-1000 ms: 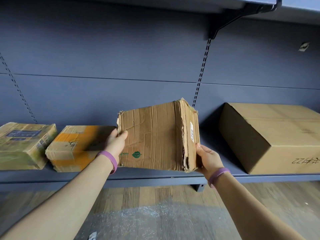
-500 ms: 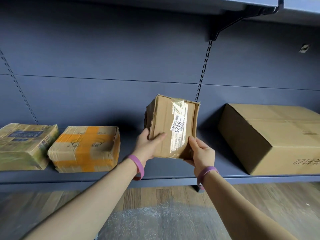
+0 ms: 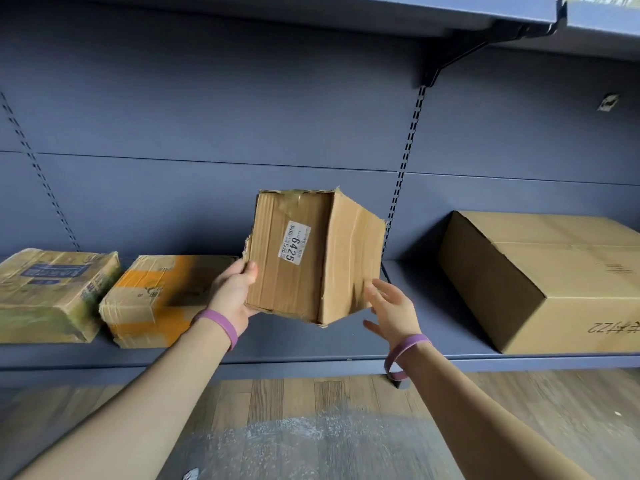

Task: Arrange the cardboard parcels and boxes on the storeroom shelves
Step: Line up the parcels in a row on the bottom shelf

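A worn brown cardboard box [image 3: 304, 258] with a white label reading 6425 hangs tilted in the air above the blue shelf [image 3: 311, 344]. My left hand [image 3: 232, 292] grips its lower left edge, thumb on the front face. My right hand [image 3: 391, 306] is spread with straight fingers just off the box's lower right side; whether it touches the box is unclear. On the shelf to the left lie an orange-taped parcel [image 3: 156, 299] and a yellowish wrapped parcel [image 3: 52, 292]. A large plain carton [image 3: 543, 275] stands on the shelf at the right.
A higher shelf [image 3: 450, 12] on a black bracket [image 3: 467, 53] runs overhead. Slotted uprights [image 3: 403, 168] divide the blue back wall. Wood-plank flooring [image 3: 311, 400] and a sheet of bubble wrap [image 3: 294, 445] lie below the shelf edge.
The box has been turned, showing its labelled face and then a second side. My right hand has let go of it and opened beside it. The left hand still holds the box.
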The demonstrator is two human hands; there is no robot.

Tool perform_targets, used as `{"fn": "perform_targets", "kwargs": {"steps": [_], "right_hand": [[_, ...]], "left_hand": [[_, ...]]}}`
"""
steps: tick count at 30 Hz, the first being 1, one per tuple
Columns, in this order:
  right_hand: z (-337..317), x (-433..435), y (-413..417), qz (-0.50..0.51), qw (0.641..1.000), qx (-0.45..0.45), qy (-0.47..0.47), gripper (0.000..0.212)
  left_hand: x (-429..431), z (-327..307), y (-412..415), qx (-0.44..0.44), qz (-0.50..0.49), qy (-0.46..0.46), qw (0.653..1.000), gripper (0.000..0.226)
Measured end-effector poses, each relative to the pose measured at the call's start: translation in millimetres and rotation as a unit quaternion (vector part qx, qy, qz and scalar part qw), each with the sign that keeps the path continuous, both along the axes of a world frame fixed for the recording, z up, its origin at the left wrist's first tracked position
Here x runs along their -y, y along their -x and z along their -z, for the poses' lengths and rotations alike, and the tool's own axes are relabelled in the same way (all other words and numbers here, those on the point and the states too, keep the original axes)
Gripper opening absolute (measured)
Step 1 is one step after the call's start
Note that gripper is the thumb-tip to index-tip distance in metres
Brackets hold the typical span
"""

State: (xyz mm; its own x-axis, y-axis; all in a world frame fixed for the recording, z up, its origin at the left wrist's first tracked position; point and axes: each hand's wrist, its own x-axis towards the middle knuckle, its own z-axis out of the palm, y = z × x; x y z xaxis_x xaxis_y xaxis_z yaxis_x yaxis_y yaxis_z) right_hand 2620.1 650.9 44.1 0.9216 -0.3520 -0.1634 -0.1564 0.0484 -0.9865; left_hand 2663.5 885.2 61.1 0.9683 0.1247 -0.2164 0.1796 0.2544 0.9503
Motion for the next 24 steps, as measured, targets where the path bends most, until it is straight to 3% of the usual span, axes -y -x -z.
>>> {"fn": "perform_targets", "kwargs": {"steps": [3, 5, 7, 11, 14, 17, 20, 24], "right_hand": [[9.7, 14.2, -1.6, 0.033, 0.998, -0.047, 0.033, 0.073], [12.4, 23.9, -0.9, 0.075, 0.995, -0.057, 0.026, 0.084], [10.2, 29.9, 2.2, 0.095, 0.992, -0.066, -0.041, 0.073], [4.1, 30.3, 7.8, 0.060, 0.971, -0.046, -0.228, 0.032], [6.3, 29.7, 7.4, 0.063, 0.972, -0.007, -0.228, 0.026], [0.7, 25.7, 4.7, 0.108, 0.971, 0.025, -0.211, 0.019], [0.3, 21.1, -0.9, 0.157, 0.967, 0.034, -0.199, 0.015], [1.2, 15.5, -3.0, 0.205, 0.952, 0.038, -0.227, 0.010]], "left_hand": [[-10.6, 2.9, 2.7, 0.007, 0.027, 0.015, 1.000, 0.026], [-16.9, 7.1, 3.3, 0.004, 0.048, 0.060, 0.997, 0.028], [-19.7, 12.0, 2.9, -0.009, 0.060, 0.105, 0.993, 0.032], [-18.8, 14.1, 5.0, -0.042, 0.066, 0.157, 0.984, 0.035], [-12.3, 7.7, 5.2, -0.048, 0.063, 0.167, 0.983, 0.030], [-2.6, 3.6, 2.6, -0.066, 0.023, 0.120, 0.990, 0.027], [6.7, 2.0, 1.8, -0.092, 0.026, 0.072, 0.993, 0.046], [16.6, -0.3, 6.7, -0.091, 0.089, 0.079, 0.989, 0.079]]}}
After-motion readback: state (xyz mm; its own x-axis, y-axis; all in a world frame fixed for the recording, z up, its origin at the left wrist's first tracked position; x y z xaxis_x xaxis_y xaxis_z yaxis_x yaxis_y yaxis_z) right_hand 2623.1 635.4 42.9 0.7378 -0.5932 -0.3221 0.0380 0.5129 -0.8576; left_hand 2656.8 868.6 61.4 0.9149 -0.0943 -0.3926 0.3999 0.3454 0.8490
